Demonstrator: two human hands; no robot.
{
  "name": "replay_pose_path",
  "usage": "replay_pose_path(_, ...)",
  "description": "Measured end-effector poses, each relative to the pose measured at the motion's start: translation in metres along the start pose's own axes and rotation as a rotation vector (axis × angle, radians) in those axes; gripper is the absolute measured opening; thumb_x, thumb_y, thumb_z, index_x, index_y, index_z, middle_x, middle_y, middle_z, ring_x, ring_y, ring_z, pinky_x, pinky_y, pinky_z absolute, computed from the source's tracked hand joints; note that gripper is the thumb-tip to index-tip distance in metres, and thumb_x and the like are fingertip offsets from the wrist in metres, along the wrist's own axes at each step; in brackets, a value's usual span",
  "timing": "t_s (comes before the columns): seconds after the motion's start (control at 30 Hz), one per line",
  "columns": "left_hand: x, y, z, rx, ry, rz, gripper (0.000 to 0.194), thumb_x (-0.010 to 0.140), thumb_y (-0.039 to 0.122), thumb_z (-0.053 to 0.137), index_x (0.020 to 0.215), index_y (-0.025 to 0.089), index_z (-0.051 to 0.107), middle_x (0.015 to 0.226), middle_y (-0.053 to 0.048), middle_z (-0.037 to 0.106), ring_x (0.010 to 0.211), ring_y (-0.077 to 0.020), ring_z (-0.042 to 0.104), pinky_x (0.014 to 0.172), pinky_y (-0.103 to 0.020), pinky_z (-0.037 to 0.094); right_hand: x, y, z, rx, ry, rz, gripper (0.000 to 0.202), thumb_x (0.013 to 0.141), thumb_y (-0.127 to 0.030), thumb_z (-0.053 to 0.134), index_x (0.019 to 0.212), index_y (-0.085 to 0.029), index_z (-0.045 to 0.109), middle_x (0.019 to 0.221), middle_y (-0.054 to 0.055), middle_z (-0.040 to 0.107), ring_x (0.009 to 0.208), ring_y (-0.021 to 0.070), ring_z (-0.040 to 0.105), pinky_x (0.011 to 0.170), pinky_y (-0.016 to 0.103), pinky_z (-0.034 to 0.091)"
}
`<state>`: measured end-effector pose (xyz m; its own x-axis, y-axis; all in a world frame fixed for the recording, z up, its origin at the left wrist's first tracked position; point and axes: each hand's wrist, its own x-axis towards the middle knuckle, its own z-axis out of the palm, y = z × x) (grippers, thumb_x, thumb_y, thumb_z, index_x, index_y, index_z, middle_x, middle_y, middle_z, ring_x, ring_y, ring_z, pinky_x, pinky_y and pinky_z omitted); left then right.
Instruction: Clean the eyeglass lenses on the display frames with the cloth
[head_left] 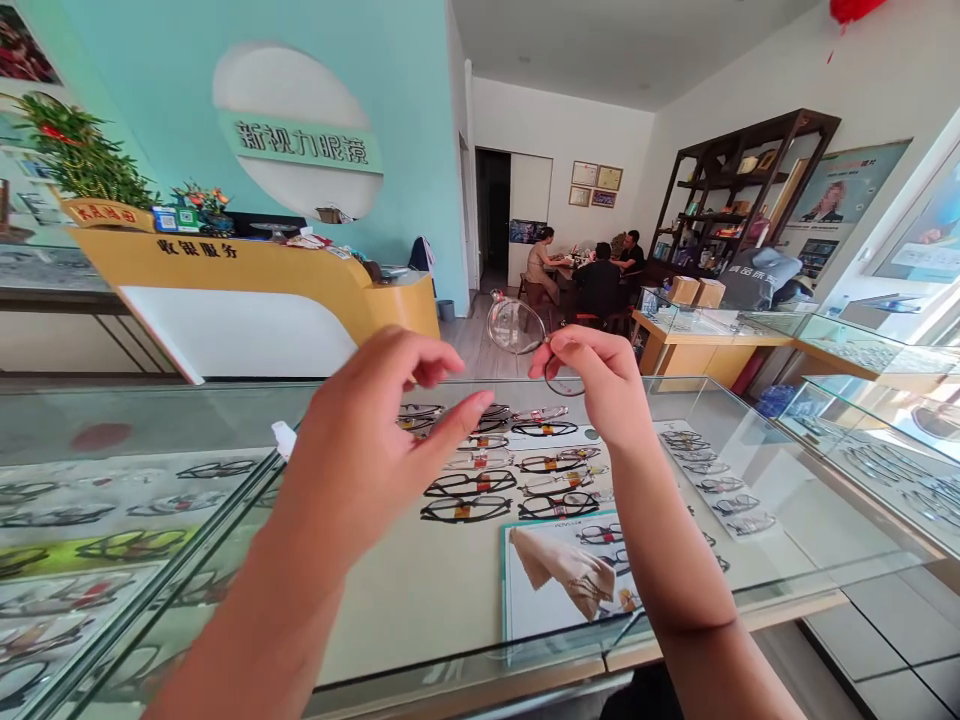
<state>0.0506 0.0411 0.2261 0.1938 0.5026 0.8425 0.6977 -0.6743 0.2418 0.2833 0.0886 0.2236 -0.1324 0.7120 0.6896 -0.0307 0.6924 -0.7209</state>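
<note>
My right hand pinches a pair of thin-rimmed eyeglasses near the bridge, held up above the glass display case. One round lens shows to the left of the fingers, the other is partly behind them. To the left, my left hand is raised with thumb and fingers apart, touching nothing. Rows of eyeglasses lie inside the case below the hands. A beige cloth rests over a white card with a teal edge, nearer to me.
A yellow and white counter stands at the back left. Glass cases with more frames extend along the right. Several people sit at a table far back, beside a dark wooden shelf. Cardboard boxes sit on a rear case.
</note>
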Motion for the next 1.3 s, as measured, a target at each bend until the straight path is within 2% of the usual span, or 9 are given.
replay_pose_path(0.07, 0.002, -0.004, 0.005, 0.022, 0.151, 0.054, 0.043, 0.094, 0.043, 0.085, 0.130, 0.030, 0.066, 0.125, -0.008, 0.074, 0.113, -0.0296, 0.071, 0.094, -0.045, 0.061, 0.000, -0.001, 0.000, -0.013, -0.029, 0.026, 0.033, 0.100, -0.030, 0.059, 0.073, -0.024, 0.078, 0.075, 0.001, 0.076, 0.076, 0.0182, 0.062, 0.077, 0.035, 0.051)
replay_pose_path(0.17, 0.004, -0.008, 0.018, 0.003, 0.127, 0.125, 0.076, 0.090, 0.047, 0.089, 0.155, 0.032, 0.053, 0.153, -0.012, 0.064, 0.141, -0.0370, 0.062, 0.115, -0.055, 0.057, -0.002, -0.005, 0.001, -0.026, -0.085, 0.067, 0.033, 0.099, -0.030, 0.059, 0.073, -0.024, 0.079, 0.075, 0.002, 0.075, 0.075, 0.0186, 0.062, 0.076, 0.035, 0.051)
replay_pose_path(0.23, 0.005, -0.010, 0.025, -0.008, 0.101, 0.144, 0.083, 0.090, 0.050, 0.089, 0.161, 0.031, 0.049, 0.160, -0.013, 0.061, 0.148, -0.0385, 0.059, 0.121, -0.058, 0.054, -0.004, -0.009, 0.001, -0.022, -0.115, 0.086, 0.033, 0.098, -0.029, 0.059, 0.071, -0.024, 0.078, 0.074, 0.002, 0.075, 0.075, 0.0185, 0.062, 0.075, 0.034, 0.051)
replay_pose_path(0.53, 0.007, -0.014, 0.025, -0.006, 0.119, 0.160, 0.058, 0.094, 0.047, 0.087, 0.145, 0.031, 0.065, 0.137, -0.009, 0.077, 0.126, -0.0314, 0.074, 0.112, -0.047, 0.060, -0.008, -0.015, 0.002, -0.002, -0.144, 0.142, 0.032, 0.095, -0.026, 0.058, 0.069, -0.024, 0.077, 0.071, 0.001, 0.076, 0.071, 0.0183, 0.059, 0.070, 0.033, 0.048)
replay_pose_path(0.7, 0.007, -0.014, 0.024, -0.007, 0.165, 0.150, 0.054, 0.092, 0.048, 0.089, 0.139, 0.030, 0.070, 0.133, -0.007, 0.079, 0.124, -0.0301, 0.075, 0.113, -0.048, 0.060, -0.009, -0.017, 0.001, -0.083, -0.149, 0.072, 0.035, 0.100, -0.027, 0.059, 0.071, -0.024, 0.077, 0.074, 0.001, 0.076, 0.074, 0.0187, 0.061, 0.073, 0.035, 0.050)
replay_pose_path(0.87, 0.008, -0.015, 0.021, -0.019, 0.276, 0.107, 0.049, 0.093, 0.052, 0.088, 0.134, 0.033, 0.071, 0.129, -0.003, 0.080, 0.121, -0.0303, 0.076, 0.104, -0.052, 0.065, -0.013, -0.017, 0.002, -0.279, 0.100, -0.177, 0.016, 0.100, -0.034, 0.070, 0.112, -0.029, 0.080, 0.113, 0.004, 0.080, 0.110, 0.0247, 0.070, 0.100, 0.044, 0.055)
replay_pose_path(1.0, 0.006, -0.021, 0.019, -0.004, 0.328, -0.026, 0.052, 0.096, 0.057, 0.081, 0.140, 0.034, 0.065, 0.139, -0.001, 0.076, 0.130, -0.0323, 0.072, 0.102, -0.057, 0.065, -0.017, -0.013, 0.009, -0.417, 0.259, -0.325, 0.045, 0.095, -0.037, 0.078, 0.137, -0.032, 0.065, 0.138, 0.009, 0.070, 0.124, 0.0284, 0.066, 0.107, 0.049, 0.055)
replay_pose_path(1.1, 0.005, -0.025, 0.020, -0.030, 0.341, -0.109, 0.056, 0.098, 0.061, 0.076, 0.144, 0.032, 0.062, 0.149, -0.003, 0.072, 0.134, -0.0335, 0.070, 0.102, -0.060, 0.063, -0.020, -0.009, 0.018, -0.472, 0.294, -0.350, 0.055, 0.093, -0.040, 0.082, 0.142, -0.032, 0.059, 0.140, 0.011, 0.067, 0.122, 0.0296, 0.066, 0.103, 0.050, 0.057)
replay_pose_path(1.3, 0.006, -0.025, 0.024, -0.146, 0.412, -0.136, 0.058, 0.093, 0.063, 0.081, 0.140, 0.033, 0.064, 0.146, -0.003, 0.073, 0.133, -0.0338, 0.071, 0.102, -0.060, 0.064, -0.022, -0.005, 0.030, -0.517, 0.379, -0.384, 0.047, 0.095, -0.039, 0.083, 0.135, -0.031, 0.060, 0.129, 0.009, 0.068, 0.113, 0.0274, 0.068, 0.095, 0.047, 0.060)
